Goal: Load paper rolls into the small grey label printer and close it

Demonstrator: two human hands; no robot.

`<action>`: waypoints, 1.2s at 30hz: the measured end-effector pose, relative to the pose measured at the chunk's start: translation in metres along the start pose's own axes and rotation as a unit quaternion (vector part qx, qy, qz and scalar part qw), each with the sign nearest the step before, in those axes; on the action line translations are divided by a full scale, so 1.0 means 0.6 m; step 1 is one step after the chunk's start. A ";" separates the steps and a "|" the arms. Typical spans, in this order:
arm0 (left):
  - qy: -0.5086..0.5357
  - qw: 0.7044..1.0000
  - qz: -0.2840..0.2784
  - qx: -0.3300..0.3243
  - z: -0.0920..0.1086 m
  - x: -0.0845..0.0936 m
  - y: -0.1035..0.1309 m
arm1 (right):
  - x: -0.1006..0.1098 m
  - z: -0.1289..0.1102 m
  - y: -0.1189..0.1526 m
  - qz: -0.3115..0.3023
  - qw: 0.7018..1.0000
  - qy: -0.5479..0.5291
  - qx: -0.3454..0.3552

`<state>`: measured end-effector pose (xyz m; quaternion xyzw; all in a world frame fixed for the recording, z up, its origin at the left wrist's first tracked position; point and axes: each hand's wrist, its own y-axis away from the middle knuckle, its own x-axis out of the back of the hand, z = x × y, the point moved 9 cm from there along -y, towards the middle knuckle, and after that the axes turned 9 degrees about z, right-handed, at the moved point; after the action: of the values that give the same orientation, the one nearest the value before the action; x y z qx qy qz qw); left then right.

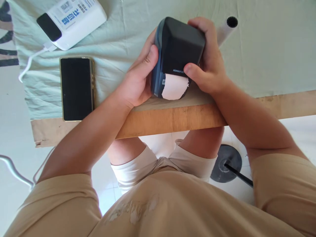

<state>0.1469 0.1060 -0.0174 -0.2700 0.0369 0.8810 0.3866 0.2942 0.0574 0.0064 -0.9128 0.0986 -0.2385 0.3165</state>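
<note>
Between both hands is a dark label printer (184,46) marked NIIMBOT, held tilted above the table near its front edge. A strip of pale label paper (175,87) with a ragged right edge sticks out of its front. My left hand (140,70) grips the printer's left side, thumb along the blue-grey edge. On the other side, my right hand (208,59) is wrapped round the case, with the thumb on the front just above the paper and the fingers near the far right corner. Both hands' fingers are partly hidden behind the printer.
A smartphone (76,89) lies at the left on the green cloth (271,49). Behind it rests a white device (81,24) with a cable (31,61). A white tube (225,31) stands right of my hand. The wooden table edge (172,118) runs before me; a round black base (225,163) is on the floor.
</note>
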 end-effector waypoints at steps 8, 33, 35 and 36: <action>0.065 0.986 0.143 0.059 -0.012 0.012 0.005 | -0.009 0.011 0.005 -0.018 0.998 0.017 -0.063; -0.008 0.988 0.122 0.099 -0.028 0.014 0.011 | 0.110 -0.062 -0.013 0.305 0.921 0.237 0.047; -0.015 0.986 0.130 0.107 -0.031 0.014 0.013 | 0.095 -0.073 -0.012 0.253 0.922 0.286 0.057; -0.020 0.985 0.132 0.111 -0.031 0.013 0.015 | 0.084 -0.078 -0.011 0.221 0.928 0.293 0.067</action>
<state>0.1447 0.1001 -0.0386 -0.2005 0.1616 0.9202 0.2949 0.3146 0.0210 0.0611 -0.7340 0.3700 -0.4252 0.3788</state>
